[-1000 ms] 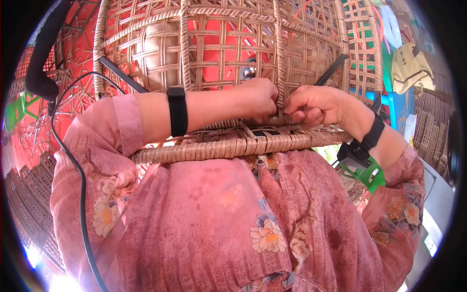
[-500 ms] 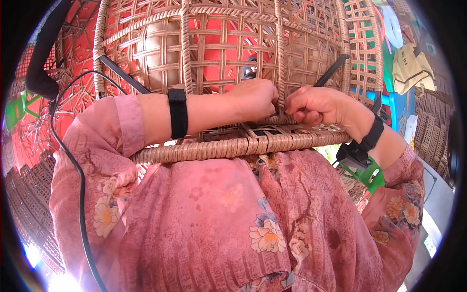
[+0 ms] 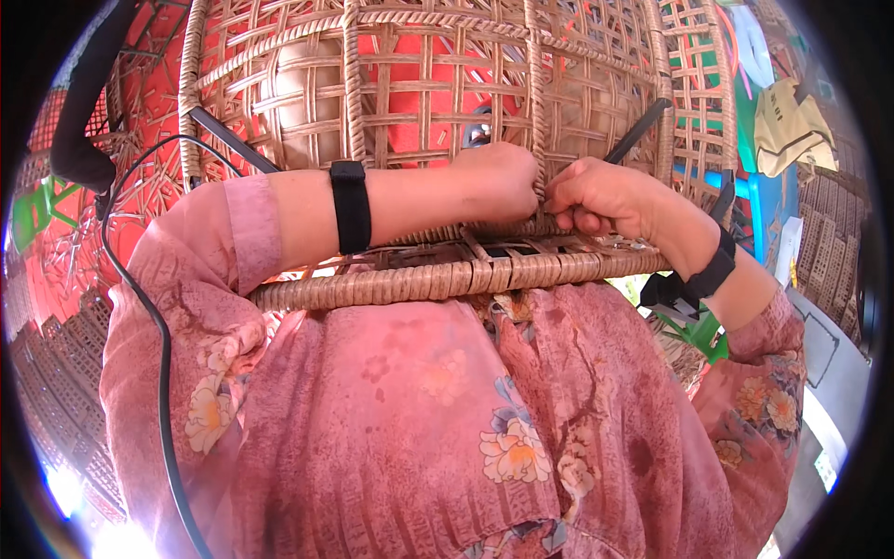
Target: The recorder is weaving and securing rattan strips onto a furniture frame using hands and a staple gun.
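A large woven rattan basket frame [image 3: 410, 102] stands in front of me, its wrapped rim [image 3: 447, 278] resting against my lap. My left hand [image 3: 503, 177] is closed against a vertical rib [image 3: 535, 112] of the frame, fingers curled around the weave. Right beside it, my right hand [image 3: 596, 197] pinches a thin rattan strip at the base of the same rib. The two hands almost touch. A black band sits on each wrist. What the fingertips hold is partly hidden.
A black cable [image 3: 140, 307] runs down my left side. Woven mats or panels [image 3: 56, 373] lie at the far left. A green stool [image 3: 698, 331] shows under my right arm, and a tan cloth [image 3: 787, 126] hangs at the upper right.
Both hands stay at the same spot on the rib; only small finger shifts, with the right hand edging slightly closer to the left.
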